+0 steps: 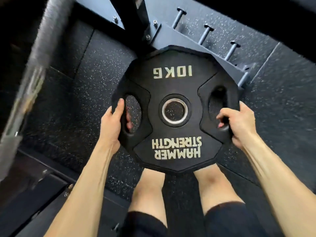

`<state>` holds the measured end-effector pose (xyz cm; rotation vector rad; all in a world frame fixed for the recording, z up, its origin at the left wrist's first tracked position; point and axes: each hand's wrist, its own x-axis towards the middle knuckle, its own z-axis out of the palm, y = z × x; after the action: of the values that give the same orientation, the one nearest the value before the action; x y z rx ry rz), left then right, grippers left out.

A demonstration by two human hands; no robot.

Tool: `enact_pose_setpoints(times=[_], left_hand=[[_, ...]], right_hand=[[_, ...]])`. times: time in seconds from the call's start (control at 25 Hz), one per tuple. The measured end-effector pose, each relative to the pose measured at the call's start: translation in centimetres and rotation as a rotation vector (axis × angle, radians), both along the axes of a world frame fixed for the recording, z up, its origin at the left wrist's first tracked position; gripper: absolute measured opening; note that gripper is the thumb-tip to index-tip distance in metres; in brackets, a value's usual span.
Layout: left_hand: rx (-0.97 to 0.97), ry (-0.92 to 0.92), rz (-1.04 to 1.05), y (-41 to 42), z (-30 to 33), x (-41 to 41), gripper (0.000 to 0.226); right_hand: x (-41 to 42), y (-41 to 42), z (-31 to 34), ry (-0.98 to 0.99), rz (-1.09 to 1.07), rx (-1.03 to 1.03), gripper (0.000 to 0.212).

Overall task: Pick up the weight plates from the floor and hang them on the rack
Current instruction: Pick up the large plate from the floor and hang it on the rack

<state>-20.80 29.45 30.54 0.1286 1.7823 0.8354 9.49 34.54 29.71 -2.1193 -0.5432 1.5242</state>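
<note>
Black rubber weight plate (pixel 176 106), lettering upside down, face up at centre frame, gripped by left hand (pixel 111 124) and right hand (pixel 239 124).

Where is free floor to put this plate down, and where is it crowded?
Free: speckled floor between the bar and the plate. Crowded: ahead, the rack base with its pegs, and under the plate by the legs.

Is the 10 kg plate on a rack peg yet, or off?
Off. The plate is held by the left hand and right hand; speckled floor shows through its centre hole, and the pegs behind stand bare.
</note>
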Motion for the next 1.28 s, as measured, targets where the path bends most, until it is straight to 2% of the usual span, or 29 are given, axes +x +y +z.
enact_pose_setpoints(times=[0.2,0.28,0.36,0.56,0.76,1.08,1.28], left_hand=[[0.121,0.048,-0.017,-2.1,14.8,2.6,0.04],[0.195,0.076,-0.008,-3.4,20.9,3.0,0.043],[0.262,0.103,-0.003,-5.1,26.4,3.3,0.045],[0.362,0.172,0.105,-9.2,35.7,3.3,0.04],[0.431,0.293,0.297,-14.8,41.0,3.5,0.047],[0.368,0.511,1.048,-27.7,45.1,16.0,0.046],[0.251,0.698,1.536,-37.3,47.4,27.4,0.045]], right_hand=[[2.9,-2.0,16.3,-0.016,0.073,0.156,0.022],[3.6,-3.0,22.5,0.058,0.077,0.212,0.02],[3.9,-4.1,27.8,0.15,0.066,0.269,0.028],[2.5,-5.8,36.2,0.245,0.082,0.381,0.029],[0.1,-5.5,40.4,0.365,0.282,0.444,0.032],[-3.9,-4.5,44.1,0.641,0.954,0.398,0.03],[-7.3,-12.5,46.7,0.798,1.397,0.303,0.028]])
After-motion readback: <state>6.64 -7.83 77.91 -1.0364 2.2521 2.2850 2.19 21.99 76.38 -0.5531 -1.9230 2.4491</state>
